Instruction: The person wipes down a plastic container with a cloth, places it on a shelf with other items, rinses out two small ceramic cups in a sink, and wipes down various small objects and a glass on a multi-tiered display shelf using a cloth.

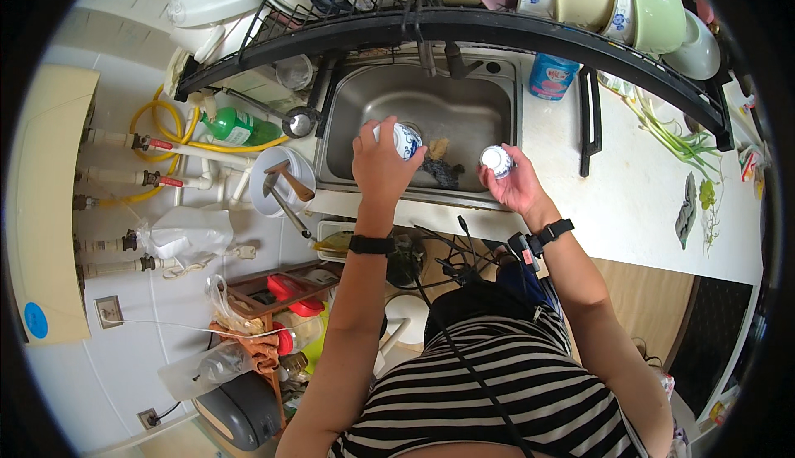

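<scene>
Over the left part of the stainless steel sink [435, 101], my left hand [384, 163] grips a blue-and-white porcelain bowl [407, 140] from above. My right hand [518, 178] holds a small white porcelain cup [496, 160] with blue decoration at the sink's right edge; its round white end faces up towards me. Between the hands, a dark mesh scrubber [443, 173] lies on the sink bottom, touching a tan scrap [438, 147] that may be a sponge. A dark faucet [458, 63] stands at the back of the sink.
A black dish rack [385, 29] spans above the sink, loaded with bowls and plates. Right of the sink stand a blue detergent bottle [551, 77] and green onions [671, 125]. At left are a white bucket [258, 191] with tools and a green bottle [239, 127]. Black cables [463, 253] hang before me.
</scene>
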A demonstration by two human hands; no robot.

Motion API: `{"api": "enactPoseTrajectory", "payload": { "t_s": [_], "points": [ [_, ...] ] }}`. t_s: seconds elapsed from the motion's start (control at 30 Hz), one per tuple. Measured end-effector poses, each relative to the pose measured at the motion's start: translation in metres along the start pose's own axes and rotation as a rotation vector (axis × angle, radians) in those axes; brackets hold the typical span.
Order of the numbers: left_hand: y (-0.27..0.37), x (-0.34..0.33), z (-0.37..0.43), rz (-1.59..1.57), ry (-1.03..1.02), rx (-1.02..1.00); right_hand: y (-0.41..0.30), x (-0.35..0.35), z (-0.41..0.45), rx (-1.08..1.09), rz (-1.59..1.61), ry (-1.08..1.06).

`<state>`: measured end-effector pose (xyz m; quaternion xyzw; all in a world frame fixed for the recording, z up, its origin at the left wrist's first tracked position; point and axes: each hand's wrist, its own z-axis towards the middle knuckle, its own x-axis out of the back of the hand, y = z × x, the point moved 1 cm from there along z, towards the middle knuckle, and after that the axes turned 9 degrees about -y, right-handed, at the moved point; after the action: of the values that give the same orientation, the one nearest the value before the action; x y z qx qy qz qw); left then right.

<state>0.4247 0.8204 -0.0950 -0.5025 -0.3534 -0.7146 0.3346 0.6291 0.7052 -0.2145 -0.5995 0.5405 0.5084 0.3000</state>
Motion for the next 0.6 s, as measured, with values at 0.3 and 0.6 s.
{"api": "enactPoseTrajectory", "payload": {
  "t_s": [0.3, 0.6],
  "points": [
    [0.002, 0.014, -0.005, -0.037, -0.019, 0.014, 0.005, -0.001, -0.006, -0.003, -0.011, -0.01],
    [-0.002, 0.023, -0.02, -0.406, 0.012, 0.156, 0.007, 0.003, -0.011, -0.008, -0.613, 0.111]
  ]
}}
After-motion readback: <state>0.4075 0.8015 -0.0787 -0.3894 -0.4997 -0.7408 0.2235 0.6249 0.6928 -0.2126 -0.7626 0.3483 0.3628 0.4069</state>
